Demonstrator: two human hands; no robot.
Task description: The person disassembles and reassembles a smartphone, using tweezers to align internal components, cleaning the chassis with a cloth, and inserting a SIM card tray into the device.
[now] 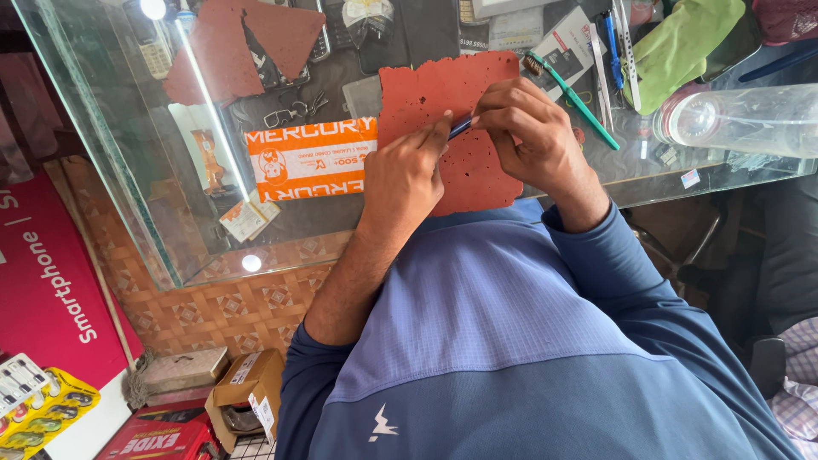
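**Two hands on a small tool over a red mat**

Nearest the camera is the person's blue shirt (511,341), filling the lower frame. Beyond it the left hand (405,175) and right hand (532,136) meet over a red mat (460,128) lying on the glass desk (128,170). Both hands pinch a thin dark-blue tool (460,127): the left fingers (439,132) are closed on its near end, the right fingers (494,115) curled tight around the other end. The tool sits between the hands, just above the mat's middle; what it is exactly cannot be told.

Just right of the right hand lies a green toothbrush (579,102). Left of the mat, under the glass, is an orange label (311,158). Further right lies a clear plastic jar (741,119) on its side, with a green cloth (682,43) behind it. A second torn red mat piece (247,47) lies at the far left
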